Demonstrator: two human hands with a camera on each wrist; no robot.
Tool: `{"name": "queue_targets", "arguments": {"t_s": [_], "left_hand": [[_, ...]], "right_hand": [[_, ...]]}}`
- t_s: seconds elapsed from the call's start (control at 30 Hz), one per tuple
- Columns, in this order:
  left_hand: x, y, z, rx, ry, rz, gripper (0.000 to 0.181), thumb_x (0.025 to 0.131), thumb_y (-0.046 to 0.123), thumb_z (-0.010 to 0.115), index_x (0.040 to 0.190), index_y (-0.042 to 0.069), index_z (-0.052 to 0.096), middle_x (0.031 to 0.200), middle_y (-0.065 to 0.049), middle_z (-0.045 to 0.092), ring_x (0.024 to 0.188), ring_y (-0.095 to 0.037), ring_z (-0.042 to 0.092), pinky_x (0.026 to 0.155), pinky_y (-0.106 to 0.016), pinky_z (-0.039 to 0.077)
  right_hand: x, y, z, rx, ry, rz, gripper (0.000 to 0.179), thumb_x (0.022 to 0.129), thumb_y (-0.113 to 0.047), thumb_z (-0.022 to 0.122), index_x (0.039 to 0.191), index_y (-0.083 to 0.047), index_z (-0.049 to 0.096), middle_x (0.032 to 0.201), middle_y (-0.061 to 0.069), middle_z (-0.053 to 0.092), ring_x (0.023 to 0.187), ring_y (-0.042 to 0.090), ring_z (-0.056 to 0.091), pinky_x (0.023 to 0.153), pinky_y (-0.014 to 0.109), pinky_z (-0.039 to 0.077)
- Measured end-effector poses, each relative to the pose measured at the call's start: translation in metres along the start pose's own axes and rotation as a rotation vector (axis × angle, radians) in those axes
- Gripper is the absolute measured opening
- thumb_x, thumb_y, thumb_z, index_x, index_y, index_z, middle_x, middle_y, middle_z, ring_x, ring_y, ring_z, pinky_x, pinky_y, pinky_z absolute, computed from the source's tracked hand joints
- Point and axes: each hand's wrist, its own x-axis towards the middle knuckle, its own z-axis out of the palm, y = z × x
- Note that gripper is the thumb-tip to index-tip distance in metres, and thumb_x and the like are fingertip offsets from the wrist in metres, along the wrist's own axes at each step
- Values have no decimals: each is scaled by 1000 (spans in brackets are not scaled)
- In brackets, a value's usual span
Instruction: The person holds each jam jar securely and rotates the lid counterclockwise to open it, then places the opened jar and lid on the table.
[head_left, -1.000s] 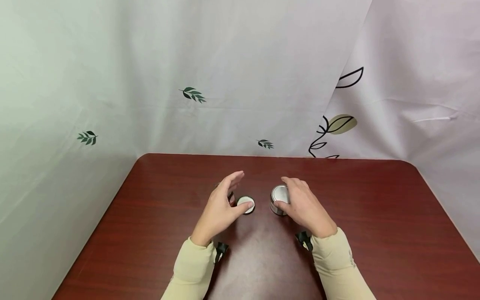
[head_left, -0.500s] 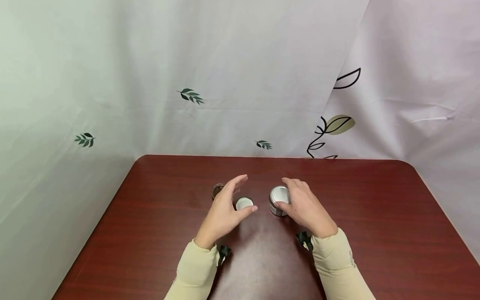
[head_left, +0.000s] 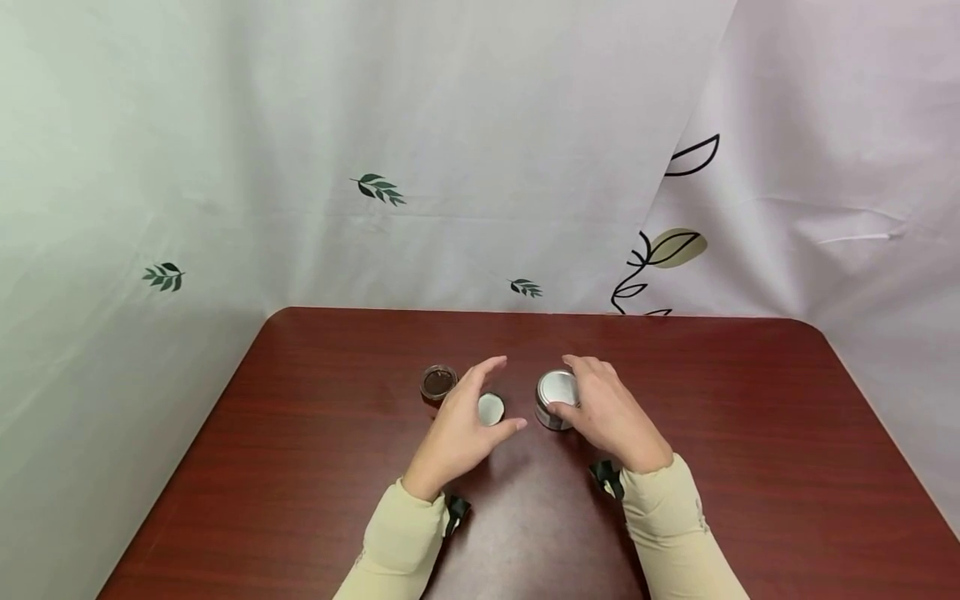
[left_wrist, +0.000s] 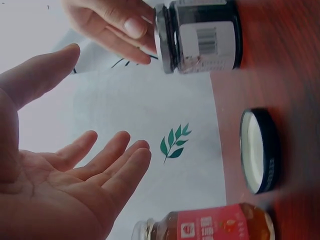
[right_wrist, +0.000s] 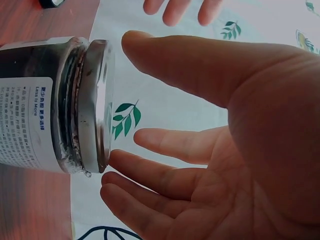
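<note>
My right hand [head_left: 611, 412] hovers at a glass jar [right_wrist: 30, 110] with a silver lid. In the right wrist view its thumb and fingers are spread, with some fingertips right at the lid's edge. The jar stands upright and holds dark contents. My left hand [head_left: 453, 433] is raised over the table, fingers and thumb apart, with nothing in it. Partly behind it in the head view lies a loose black jar lid [left_wrist: 260, 150], its pale inside facing up. An uncovered jar [head_left: 437, 383] of brown contents stands left of that lid; the left wrist view shows its red label.
The reddish-brown wooden table [head_left: 315, 467] has rounded far corners. Behind and beside it hangs a pale curtain [head_left: 465, 150] with leaf prints. A black strap piece [head_left: 606, 477] sticks out at the right wrist.
My left hand has shifted right, past the loose lid, so the uncovered jar now shows beyond it. My right hand has stayed at the silver-lidded jar.
</note>
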Motion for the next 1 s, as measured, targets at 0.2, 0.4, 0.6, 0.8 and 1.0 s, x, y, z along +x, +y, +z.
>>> {"name": "queue_targets", "arguments": {"t_s": [0.2, 0.4, 0.6, 0.8, 1.0], "left_hand": [[0, 2, 4, 34, -37, -35, 76, 75, 30, 77, 139, 26, 36, 138, 6, 43, 127, -16, 41, 99, -39, 38], [1, 2, 9, 60, -36, -63, 77, 74, 30, 78, 139, 22, 37, 136, 6, 44, 124, -15, 42, 98, -38, 38], [3, 2, 13, 83, -33, -90, 78, 73, 31, 78, 139, 17, 38, 135, 3, 45, 124, -15, 43, 98, -39, 38], [6, 3, 18, 82, -35, -106, 79, 73, 31, 78, 139, 16, 37, 135, 1, 46, 123, -19, 44, 97, -41, 38], [12, 3, 24, 75, -60, -133, 81, 73, 30, 79, 140, 15, 36, 136, -3, 45, 124, -23, 44, 97, -40, 39]], "right_hand": [[0, 1, 0, -7, -1, -3, 67, 77, -26, 75, 128, 6, 46, 125, 21, 51, 115, 36, 44, 91, 46, 39], [0, 2, 0, -9, -9, 7, 67, 77, -26, 75, 129, 6, 46, 126, 21, 50, 116, 36, 43, 91, 46, 39], [-1, 1, 0, -19, -18, 9, 67, 78, -25, 75, 130, 5, 45, 126, 21, 49, 116, 36, 43, 90, 46, 40], [0, 1, -1, -16, -23, 12, 68, 78, -26, 75, 130, 5, 45, 126, 21, 49, 114, 35, 44, 89, 44, 42], [0, 3, -2, -16, -16, 3, 68, 77, -25, 75, 130, 7, 45, 125, 22, 50, 113, 37, 44, 88, 45, 41]]}}
